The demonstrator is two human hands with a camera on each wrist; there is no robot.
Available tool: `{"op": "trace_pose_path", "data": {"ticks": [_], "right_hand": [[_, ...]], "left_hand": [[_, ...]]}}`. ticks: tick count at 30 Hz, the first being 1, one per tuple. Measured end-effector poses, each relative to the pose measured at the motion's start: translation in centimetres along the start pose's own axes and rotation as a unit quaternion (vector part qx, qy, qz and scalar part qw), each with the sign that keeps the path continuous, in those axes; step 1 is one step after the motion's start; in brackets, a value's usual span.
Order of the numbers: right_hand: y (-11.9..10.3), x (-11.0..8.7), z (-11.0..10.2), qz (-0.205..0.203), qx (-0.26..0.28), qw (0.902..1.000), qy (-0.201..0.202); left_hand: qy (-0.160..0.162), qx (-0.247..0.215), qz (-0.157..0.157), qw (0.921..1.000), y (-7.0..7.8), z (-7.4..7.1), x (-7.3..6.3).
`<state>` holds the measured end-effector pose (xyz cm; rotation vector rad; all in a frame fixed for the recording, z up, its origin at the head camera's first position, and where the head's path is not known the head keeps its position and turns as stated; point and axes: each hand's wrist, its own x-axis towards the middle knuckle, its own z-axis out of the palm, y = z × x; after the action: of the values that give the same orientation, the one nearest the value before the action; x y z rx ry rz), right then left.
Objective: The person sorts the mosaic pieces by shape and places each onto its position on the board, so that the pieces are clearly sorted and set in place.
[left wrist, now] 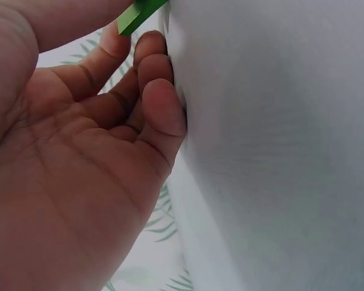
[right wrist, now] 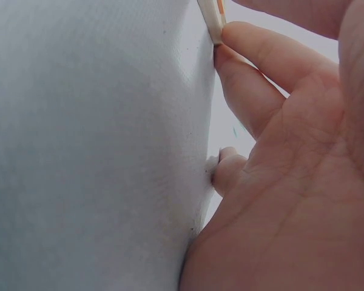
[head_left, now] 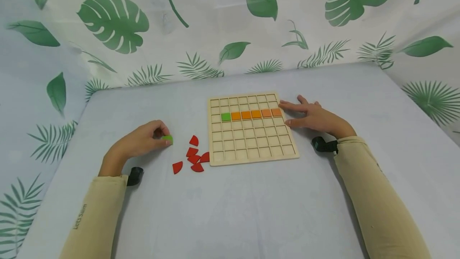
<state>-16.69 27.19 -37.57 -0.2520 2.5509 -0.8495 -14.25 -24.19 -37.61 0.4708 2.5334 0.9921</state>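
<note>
In the head view my left hand [head_left: 145, 139] pinches a small green piece [head_left: 167, 138] between thumb and fingers, low over the table. The left wrist view shows the flat edge of that green piece [left wrist: 139, 13], with the other fingers curled against the cloth. My right hand [head_left: 318, 118] lies spread at the right side of a wooden grid board [head_left: 253, 160], fingertips at its edge. Across one row of the board run a green tile [head_left: 225, 117], three orange tiles [head_left: 246, 115] and two paler orange tiles [head_left: 271, 112].
Several red quarter-round pieces [head_left: 194, 159] lie loose between my left hand and the board, one right at its left edge. A pale cloth [head_left: 230, 211] covers the table. Behind it hangs a leaf-patterned sheet [head_left: 201, 23].
</note>
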Motion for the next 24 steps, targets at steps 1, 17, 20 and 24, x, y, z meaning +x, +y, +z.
{"op": "trace_pose_path", "data": {"ticks": [1,17,20,24], "right_hand": [[0.0,0.0,0.0,-0.001,0.001,1.0000,0.000],[0.2,0.0,0.0,0.001,0.008,1.0000,-0.001],[0.1,-0.1,0.0,0.001,0.007,1.0000,-0.001],[0.0,-0.1,-0.1,0.005,0.005,1.0000,-0.001]], "left_hand": [[0.001,-0.002,0.000,1.0000,0.0,0.0,0.0],[-0.001,-0.005,-0.013,0.9999,-0.1,-0.9,-0.3],[0.008,-0.033,-0.029,0.9990,-0.4,-0.9,-0.4],[0.017,-0.065,-0.048,0.9965,-0.6,-1.0,-0.6]]}}
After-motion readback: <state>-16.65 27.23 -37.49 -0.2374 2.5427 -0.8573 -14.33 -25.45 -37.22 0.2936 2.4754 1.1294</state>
